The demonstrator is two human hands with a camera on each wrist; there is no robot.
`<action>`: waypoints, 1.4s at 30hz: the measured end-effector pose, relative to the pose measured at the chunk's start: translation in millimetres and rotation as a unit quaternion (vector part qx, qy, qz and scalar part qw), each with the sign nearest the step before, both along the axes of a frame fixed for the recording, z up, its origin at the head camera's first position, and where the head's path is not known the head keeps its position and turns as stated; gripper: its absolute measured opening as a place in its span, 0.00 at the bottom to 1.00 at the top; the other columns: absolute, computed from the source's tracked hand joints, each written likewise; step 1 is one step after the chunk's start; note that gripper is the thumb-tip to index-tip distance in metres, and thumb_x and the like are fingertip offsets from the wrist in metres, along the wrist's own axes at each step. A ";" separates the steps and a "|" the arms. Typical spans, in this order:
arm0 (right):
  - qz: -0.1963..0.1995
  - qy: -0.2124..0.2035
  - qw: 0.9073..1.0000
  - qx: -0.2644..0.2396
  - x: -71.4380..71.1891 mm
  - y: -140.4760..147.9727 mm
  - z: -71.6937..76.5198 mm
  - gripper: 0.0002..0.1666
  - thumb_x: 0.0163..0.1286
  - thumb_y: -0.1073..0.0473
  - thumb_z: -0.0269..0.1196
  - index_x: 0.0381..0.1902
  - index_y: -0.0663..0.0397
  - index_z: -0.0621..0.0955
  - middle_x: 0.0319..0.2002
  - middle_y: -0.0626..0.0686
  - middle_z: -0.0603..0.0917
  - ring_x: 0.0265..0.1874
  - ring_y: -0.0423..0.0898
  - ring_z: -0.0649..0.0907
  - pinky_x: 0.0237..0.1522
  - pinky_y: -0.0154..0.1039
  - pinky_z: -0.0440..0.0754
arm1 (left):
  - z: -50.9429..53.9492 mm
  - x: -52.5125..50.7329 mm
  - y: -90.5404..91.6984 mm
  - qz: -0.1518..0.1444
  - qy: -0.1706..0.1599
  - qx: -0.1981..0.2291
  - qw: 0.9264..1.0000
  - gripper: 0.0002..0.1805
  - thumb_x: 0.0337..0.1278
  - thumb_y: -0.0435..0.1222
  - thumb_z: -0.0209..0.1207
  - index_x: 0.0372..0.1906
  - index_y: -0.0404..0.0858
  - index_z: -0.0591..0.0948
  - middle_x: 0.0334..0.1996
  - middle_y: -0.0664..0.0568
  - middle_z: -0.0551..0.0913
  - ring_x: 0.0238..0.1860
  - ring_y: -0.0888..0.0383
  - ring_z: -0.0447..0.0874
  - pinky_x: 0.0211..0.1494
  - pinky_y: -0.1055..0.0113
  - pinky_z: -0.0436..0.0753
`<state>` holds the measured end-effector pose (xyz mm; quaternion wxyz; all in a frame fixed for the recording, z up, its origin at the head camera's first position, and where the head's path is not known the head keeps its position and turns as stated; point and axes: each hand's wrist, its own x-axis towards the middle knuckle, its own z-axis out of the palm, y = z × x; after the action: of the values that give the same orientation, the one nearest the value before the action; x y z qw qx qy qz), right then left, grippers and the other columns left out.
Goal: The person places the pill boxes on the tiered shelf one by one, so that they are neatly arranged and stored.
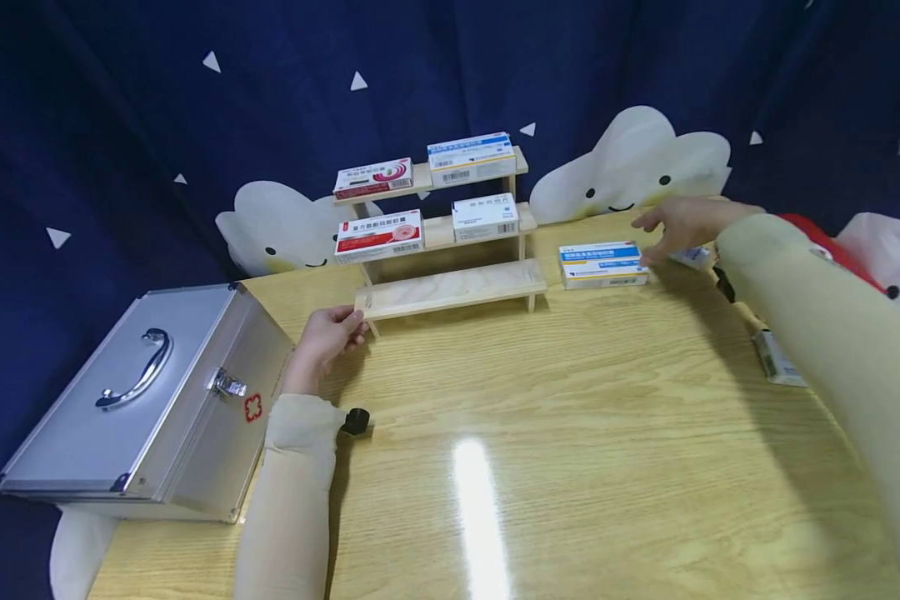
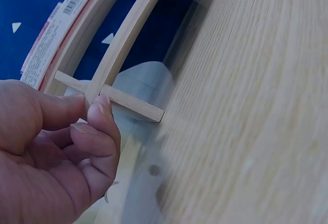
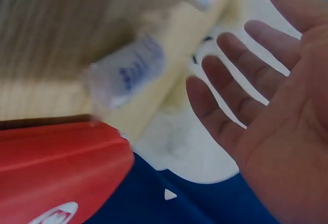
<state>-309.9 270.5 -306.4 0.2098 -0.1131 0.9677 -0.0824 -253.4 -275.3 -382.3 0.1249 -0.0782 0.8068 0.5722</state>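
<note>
My left hand (image 1: 328, 337) pinches the left end of the lowest board of a three-tier wooden display shelf (image 1: 450, 287). In the left wrist view, the thumb and curled fingers (image 2: 100, 126) meet at the board's end, beside a thin wooden leg (image 2: 134, 103). To the shelf's right lies a blue-and-white medicine box (image 1: 603, 265), flat on the table. Just above its right end is my right hand (image 1: 693, 225). Seen from the right wrist, that hand's fingers (image 3: 251, 75) are spread and fairly straight, and the palm holds nothing.
Two medicine boxes stand on each upper tier, including a red-and-white one (image 1: 379, 236). A silver first-aid case (image 1: 150, 392) sits at left. Behind the right hand lies a translucent white item with blue print (image 3: 130, 70), beside a red object (image 3: 61, 162). Another box (image 1: 778, 360) is near the right forearm.
</note>
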 end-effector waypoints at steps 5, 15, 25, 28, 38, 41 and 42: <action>0.011 0.008 0.999 0.052 -6.1 -8.5 -23.5 0.66 0.50 0.34 0.76 0.74 0.66 0.60 0.68 0.75 0.62 0.65 0.73 0.63 0.63 0.68 0.60 | -1.5 2.8 -1.2 0.004 -0.003 0.000 1.000 0.24 0.78 0.38 0.47 0.70 0.31 0.67 0.46 0.43 0.79 0.34 0.61 0.76 0.39 0.71 0.78; -0.021 0.013 0.997 0.078 -14.5 -23.9 -35.6 0.58 0.51 0.50 0.79 0.70 0.72 0.63 0.63 0.72 0.69 0.59 0.65 0.70 0.63 0.67 0.62 | 1.0 0.7 -1.2 0.010 -0.008 -0.001 1.000 0.24 0.78 0.39 0.47 0.70 0.33 0.68 0.47 0.44 0.78 0.35 0.60 0.76 0.40 0.71 0.77; -0.013 0.019 0.996 0.092 -10.8 -27.1 -37.4 0.54 0.49 0.51 0.79 0.67 0.72 0.67 0.57 0.69 0.74 0.53 0.61 0.73 0.60 0.65 0.66 | -0.2 -0.2 0.4 0.007 -0.008 -0.013 1.000 0.24 0.78 0.39 0.47 0.70 0.32 0.68 0.48 0.43 0.78 0.36 0.59 0.76 0.41 0.70 0.78; -0.010 0.020 0.996 0.090 -12.0 -24.7 -39.7 0.56 0.49 0.50 0.79 0.68 0.73 0.67 0.60 0.71 0.72 0.55 0.63 0.72 0.61 0.66 0.64 | 0.1 0.3 0.8 0.005 -0.008 -0.014 1.000 0.24 0.78 0.39 0.47 0.70 0.32 0.68 0.48 0.43 0.78 0.36 0.59 0.76 0.43 0.69 0.78; -0.017 0.017 0.997 0.074 -12.8 -23.8 -41.5 0.56 0.47 0.52 0.79 0.68 0.72 0.66 0.60 0.71 0.72 0.53 0.61 0.72 0.62 0.66 0.64 | -1.4 0.0 -1.4 0.003 -0.006 -0.012 1.000 0.23 0.78 0.39 0.47 0.70 0.32 0.68 0.47 0.44 0.78 0.35 0.60 0.76 0.41 0.70 0.78; -0.010 0.021 0.997 0.070 -13.5 -21.2 -41.6 0.57 0.48 0.51 0.79 0.69 0.72 0.66 0.59 0.71 0.73 0.53 0.61 0.72 0.61 0.66 0.65 | -1.5 0.2 -0.8 0.001 -0.005 -0.006 1.000 0.24 0.78 0.38 0.47 0.70 0.32 0.67 0.47 0.43 0.78 0.35 0.60 0.76 0.41 0.70 0.78; -0.013 0.019 0.998 0.067 -13.5 -20.8 -41.7 0.57 0.48 0.52 0.79 0.69 0.72 0.66 0.59 0.70 0.73 0.52 0.60 0.72 0.61 0.66 0.65 | -1.6 0.2 -0.5 0.002 -0.003 -0.006 1.000 0.24 0.78 0.38 0.47 0.70 0.32 0.67 0.47 0.43 0.78 0.35 0.60 0.76 0.41 0.70 0.78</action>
<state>-323.4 249.7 -348.1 0.1970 -0.0880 0.9763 -0.0183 -253.2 -275.9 -383.9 0.1260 -0.0820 0.8095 0.5675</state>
